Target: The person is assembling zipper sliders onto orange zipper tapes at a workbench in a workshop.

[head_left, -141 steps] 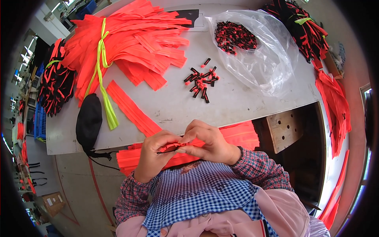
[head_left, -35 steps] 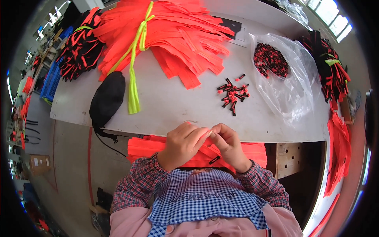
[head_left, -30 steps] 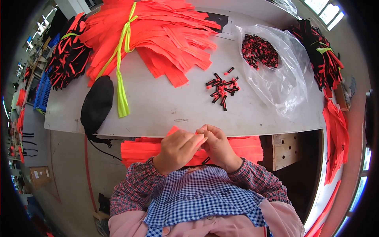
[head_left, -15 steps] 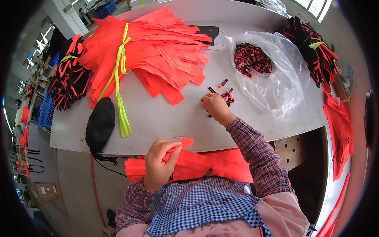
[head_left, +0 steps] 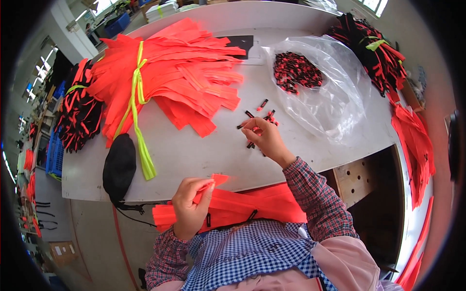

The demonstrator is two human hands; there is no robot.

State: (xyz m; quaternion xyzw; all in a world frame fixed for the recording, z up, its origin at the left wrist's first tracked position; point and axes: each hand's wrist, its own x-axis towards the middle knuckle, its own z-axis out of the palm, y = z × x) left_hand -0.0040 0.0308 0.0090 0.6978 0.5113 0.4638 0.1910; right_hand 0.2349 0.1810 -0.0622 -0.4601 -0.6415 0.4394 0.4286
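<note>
My left hand point(head_left: 191, 206) pinches the end of an orange-red fabric strip point(head_left: 221, 179), whose tip sticks out past the thumb and forefinger. More orange-red strips point(head_left: 276, 201) lie across my lap, with small black pieces on them. Over the table, my right hand point(head_left: 267, 140) is closed in a pinch at a small pile of black-and-red tabs point(head_left: 271, 116). One small black tab point(head_left: 241, 126) shows at its fingertips. The hand hides part of the pile. A single loose tab point(head_left: 262, 105) lies just beyond.
A large bundle of orange-red strips point(head_left: 170, 72), tied with a yellow-green band point(head_left: 138, 106), covers the table's left. Before it lies a black pouch point(head_left: 120, 162) with cords. A clear plastic bag point(head_left: 335, 106) holds many tabs. Black-and-red bundles point(head_left: 80, 111) flank both sides.
My right hand has drawn slightly back from the pile, and a black tab now shows at its fingertips. My left hand still pinches the strip. The whole view has shifted a little.
</note>
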